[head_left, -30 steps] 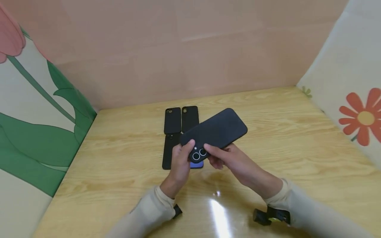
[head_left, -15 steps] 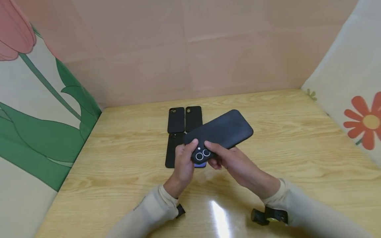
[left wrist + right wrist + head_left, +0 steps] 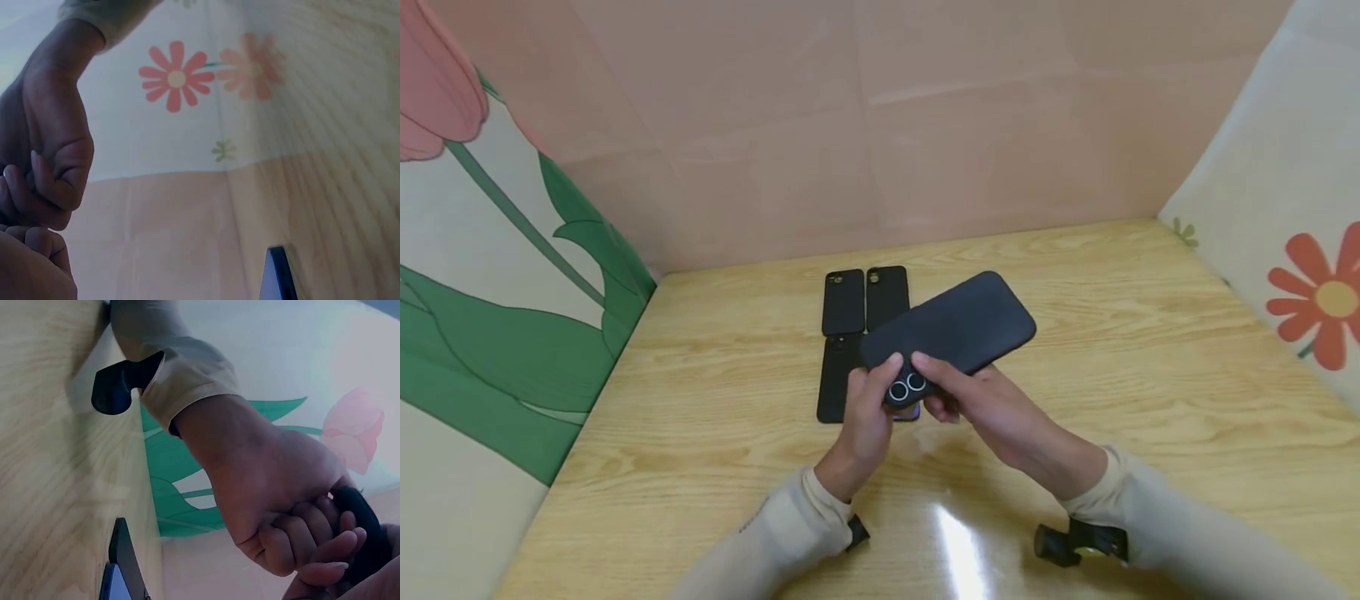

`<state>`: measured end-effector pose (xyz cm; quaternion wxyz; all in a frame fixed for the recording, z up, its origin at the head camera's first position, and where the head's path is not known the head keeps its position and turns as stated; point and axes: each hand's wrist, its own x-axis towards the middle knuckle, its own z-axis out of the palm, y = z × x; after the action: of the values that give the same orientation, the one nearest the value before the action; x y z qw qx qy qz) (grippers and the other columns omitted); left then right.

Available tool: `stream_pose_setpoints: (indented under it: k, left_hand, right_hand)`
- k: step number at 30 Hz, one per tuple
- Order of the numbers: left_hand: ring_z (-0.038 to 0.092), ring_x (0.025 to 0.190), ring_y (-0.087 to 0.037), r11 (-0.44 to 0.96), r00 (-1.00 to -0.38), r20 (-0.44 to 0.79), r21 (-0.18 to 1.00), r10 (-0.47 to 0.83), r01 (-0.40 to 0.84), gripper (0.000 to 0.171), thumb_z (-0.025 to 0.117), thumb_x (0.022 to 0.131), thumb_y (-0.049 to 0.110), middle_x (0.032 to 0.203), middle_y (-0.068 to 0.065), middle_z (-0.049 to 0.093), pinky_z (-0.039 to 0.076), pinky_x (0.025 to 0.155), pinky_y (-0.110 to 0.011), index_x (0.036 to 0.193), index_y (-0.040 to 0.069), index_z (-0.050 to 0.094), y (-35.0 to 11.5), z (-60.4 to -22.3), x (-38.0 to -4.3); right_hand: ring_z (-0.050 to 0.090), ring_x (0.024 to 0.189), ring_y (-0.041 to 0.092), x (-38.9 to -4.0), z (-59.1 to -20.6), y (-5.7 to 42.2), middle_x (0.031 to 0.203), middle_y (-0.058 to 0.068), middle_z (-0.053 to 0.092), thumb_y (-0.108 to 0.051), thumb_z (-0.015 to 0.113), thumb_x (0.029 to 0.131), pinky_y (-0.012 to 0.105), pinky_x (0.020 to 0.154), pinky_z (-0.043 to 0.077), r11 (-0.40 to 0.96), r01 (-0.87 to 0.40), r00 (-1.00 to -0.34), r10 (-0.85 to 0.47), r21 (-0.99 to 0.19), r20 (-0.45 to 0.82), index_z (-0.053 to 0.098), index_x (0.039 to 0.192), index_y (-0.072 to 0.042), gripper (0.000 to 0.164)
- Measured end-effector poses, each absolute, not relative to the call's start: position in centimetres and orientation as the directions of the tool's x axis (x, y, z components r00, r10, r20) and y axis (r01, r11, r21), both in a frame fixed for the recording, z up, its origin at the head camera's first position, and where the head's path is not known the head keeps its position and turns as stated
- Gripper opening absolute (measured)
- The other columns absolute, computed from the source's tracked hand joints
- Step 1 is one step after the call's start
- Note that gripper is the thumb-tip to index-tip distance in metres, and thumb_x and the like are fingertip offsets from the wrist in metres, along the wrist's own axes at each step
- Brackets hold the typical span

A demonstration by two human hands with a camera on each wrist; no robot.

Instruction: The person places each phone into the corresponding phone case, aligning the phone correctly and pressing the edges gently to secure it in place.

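Clamping the phone (image 3: 958,325), both hands (image 3: 865,417) (image 3: 992,404) curl their fingers (image 3: 275,547); head view alone shows lenses (image 3: 898,391).

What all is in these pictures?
phone-like slab: one, dark navy, above the table
phone-shaped pieces: three, black, on the table
bluish piece: one, blue, on table, mostly hidden by slab in head view
table: one, pale wood, beneath
backdrop: one, pink, behind
flowered panels: two, white background, left and right
left hand: one, gripping slab's camera end
right hand: one, gripping same end
sleeves: two, cream, on both arms
wrist cameras: two, black, one per wrist
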<state>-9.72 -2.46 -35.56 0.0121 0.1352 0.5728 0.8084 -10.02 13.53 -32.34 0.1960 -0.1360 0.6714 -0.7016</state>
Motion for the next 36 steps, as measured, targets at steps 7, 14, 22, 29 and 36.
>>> stream_pose_setpoints:
  k: [7, 14, 22, 29, 36]
  left_hand:
    - [0.055, 0.063, -0.006, -0.283, -0.98, 0.197, 0.942, 0.041, 0.178, 0.041, 0.043, 0.097, 0.024, 0.073, 0.009, 0.061, 0.046, 0.06, -0.021, 0.096, -0.012, 0.063, -2.6, -35.3, -9.5]
    - [0.045, 0.05, -0.007, -0.317, -0.981, 0.195, 0.93, -0.01, 0.188, 0.027, 0.044, 0.095, 0.023, 0.057, 0.009, 0.051, 0.04, 0.05, -0.023, 0.076, 0.013, 0.062, -2.7, -35.3, -9.5]
    - [0.03, 0.042, -0.005, -0.516, -0.985, 0.175, 0.843, -0.007, 0.154, 0.036, 0.038, 0.092, 0.016, 0.049, 0.014, 0.045, 0.026, 0.045, -0.023, 0.064, 0.02, 0.062, -3.1, -35.1, -10.5]
    - [0.016, 0.047, -0.009, -0.698, -0.967, 0.249, 0.702, 0.056, 0.141, 0.033, 0.045, 0.097, 0.043, 0.05, 0.014, 0.034, 0.01, 0.049, -0.028, 0.077, 0.019, 0.056, -3.6, -35.3, -11.2]
    - [0.026, 0.052, -0.009, -0.601, -0.941, 0.299, 0.785, 0.156, 0.15, 0.021, 0.06, 0.096, 0.037, 0.059, 0.01, 0.039, 0.023, 0.052, -0.025, 0.084, 0.02, 0.057, -2.3, -35.9, -10.7]
  right_hand:
    - [0.04, 0.054, 0.011, -9.9, -31.9, 13.6, 0.06, -0.006, 0.047, -0.022, 0.056, 0.101, 0.029, 0.053, 0.033, -0.138, -0.019, -0.943, -0.328, -0.99, 0.063, 0.061, 0.095, -0.014, 0.012]
    - [0.039, 0.055, 0.01, -10.0, -31.9, 13.8, 0.062, -0.008, 0.047, -0.018, 0.056, 0.101, 0.029, 0.052, 0.031, -0.187, -0.036, -0.948, -0.303, -0.982, 0.093, 0.058, 0.101, -0.014, 0.004]
    - [0.032, 0.049, 0.009, -10.6, -31.3, 14.2, 0.056, -0.008, 0.049, -0.023, 0.056, 0.1, 0.029, 0.051, 0.022, -0.167, 0.073, -0.957, -0.29, -0.983, -0.022, 0.064, 0.078, -0.016, 0.024]
    - [0.028, 0.048, 0.007, -11.0, -31.2, 14.6, 0.055, -0.008, 0.042, -0.035, 0.048, 0.103, 0.025, 0.054, 0.02, -0.124, 0.209, -0.933, -0.322, -0.97, -0.16, 0.055, 0.066, -0.015, 0.042]
    - [0.031, 0.05, 0.008, -10.1, -31.5, 14.0, 0.056, -0.007, 0.038, -0.042, 0.048, 0.103, 0.024, 0.054, 0.026, -0.067, 0.183, -0.921, -0.361, -0.981, -0.147, 0.058, 0.076, -0.012, 0.042]
